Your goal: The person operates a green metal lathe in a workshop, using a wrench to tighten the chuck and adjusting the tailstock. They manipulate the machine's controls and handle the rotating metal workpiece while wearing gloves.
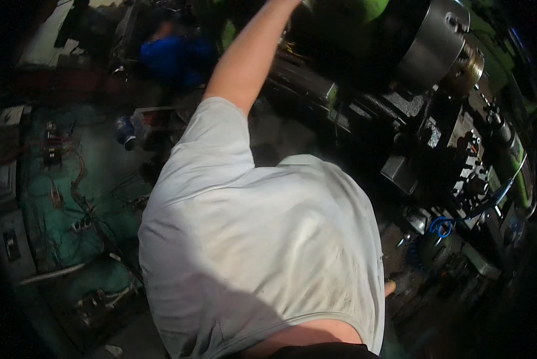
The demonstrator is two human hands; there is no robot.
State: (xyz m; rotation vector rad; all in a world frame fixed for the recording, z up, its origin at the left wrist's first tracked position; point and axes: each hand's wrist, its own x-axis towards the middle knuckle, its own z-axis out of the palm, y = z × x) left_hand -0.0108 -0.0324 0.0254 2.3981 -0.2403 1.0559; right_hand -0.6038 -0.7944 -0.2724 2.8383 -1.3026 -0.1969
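Observation:
My left arm (244, 66), bare below a pale grey short sleeve, stretches up past the upper edge of the view. The left hand is cut off there, so its fingers and anything in them are hidden. The forearm passes left of a lathe with a big grey metal chuck (434, 45). At the right side of my shirt (268, 233) a small bit of skin (390, 288) shows, perhaps part of my right hand. The shirt covers the rest, and its fingers cannot be made out.
Right of me are a brass-coloured ring (472, 69), a dark metal block (399, 173) and a blue coiled hose (441, 227). A green panel with loose wires (80, 173) lies left. Farther back is a blurred person in blue (176, 60).

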